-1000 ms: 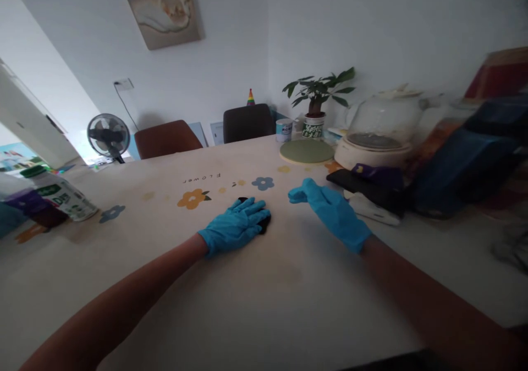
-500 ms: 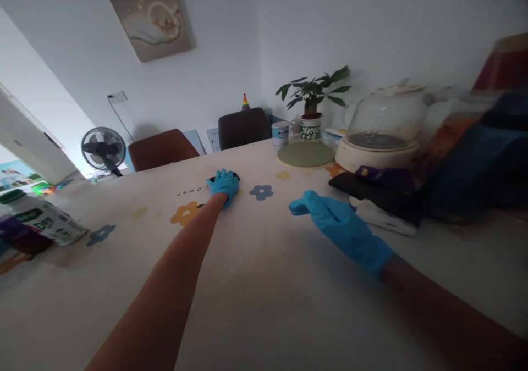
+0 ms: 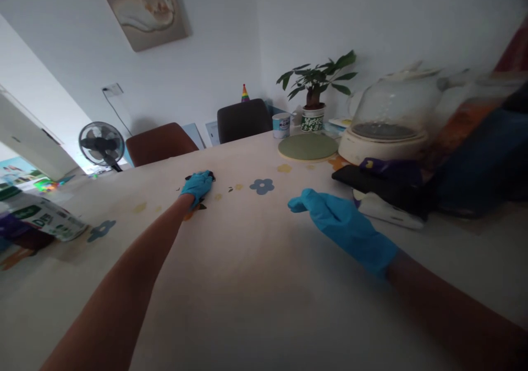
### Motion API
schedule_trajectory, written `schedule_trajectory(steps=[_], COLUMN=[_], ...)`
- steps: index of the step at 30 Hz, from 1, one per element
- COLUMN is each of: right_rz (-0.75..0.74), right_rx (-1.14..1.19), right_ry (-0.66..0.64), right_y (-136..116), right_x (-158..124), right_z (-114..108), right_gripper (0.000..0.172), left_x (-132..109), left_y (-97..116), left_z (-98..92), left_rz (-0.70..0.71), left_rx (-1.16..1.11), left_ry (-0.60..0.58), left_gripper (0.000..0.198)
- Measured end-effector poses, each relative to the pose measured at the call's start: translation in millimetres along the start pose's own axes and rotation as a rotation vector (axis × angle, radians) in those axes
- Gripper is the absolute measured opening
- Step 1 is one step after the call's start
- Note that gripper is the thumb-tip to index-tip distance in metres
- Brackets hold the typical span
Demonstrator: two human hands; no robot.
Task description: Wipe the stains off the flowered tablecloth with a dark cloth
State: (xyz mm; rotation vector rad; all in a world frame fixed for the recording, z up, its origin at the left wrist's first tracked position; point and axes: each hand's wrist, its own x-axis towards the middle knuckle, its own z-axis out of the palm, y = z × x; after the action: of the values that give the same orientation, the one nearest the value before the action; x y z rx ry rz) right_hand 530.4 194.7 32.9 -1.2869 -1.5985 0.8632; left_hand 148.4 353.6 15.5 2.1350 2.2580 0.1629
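Observation:
My left hand (image 3: 198, 186), in a blue glove, presses a small dark cloth-like item (image 3: 212, 176) onto the pale tablecloth (image 3: 247, 250). Only the item's edges show past the fingers. A printed orange flower lies partly under the wrist, and a blue printed flower (image 3: 262, 186) is to its right. My right hand (image 3: 336, 220), also gloved in blue, is over the right side of the cloth with its fingers curled together. Nothing shows in it. Just beyond it lie a black flat object (image 3: 367, 184) and a white device (image 3: 388, 210).
A glass kettle (image 3: 383, 118) on a white base, a green round mat (image 3: 308, 147), a cup (image 3: 281, 125) and a potted plant (image 3: 312, 119) stand at the back right. A white bottle (image 3: 51, 217) lies at the left. Two chairs are behind the table.
My left hand has slid left across the tablecloth with the dark item, over the printed lettering and orange flower. My right hand has hardly moved. The view has tilted slightly down.

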Motion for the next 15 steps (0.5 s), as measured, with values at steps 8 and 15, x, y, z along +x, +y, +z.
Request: schedule_trajectory(steps=[8,15], right_rz=[0.028,-0.002], right_rx=[-0.021,0.007], right_ry=[-0.033,-0.016], right_y=[0.2,5.3], right_x=[4.9,10.0], right_z=[4.5,6.4], right_gripper=[0.050,0.056], left_x=[-101.9,-182.2], left_y=[10.1,20.1], left_z=[9.6,19.5], left_rz=[0.192,0.638], left_rx=[-0.068,-0.303], left_ry=[-0.075,0.008], left_gripper=[0.063,0.052])
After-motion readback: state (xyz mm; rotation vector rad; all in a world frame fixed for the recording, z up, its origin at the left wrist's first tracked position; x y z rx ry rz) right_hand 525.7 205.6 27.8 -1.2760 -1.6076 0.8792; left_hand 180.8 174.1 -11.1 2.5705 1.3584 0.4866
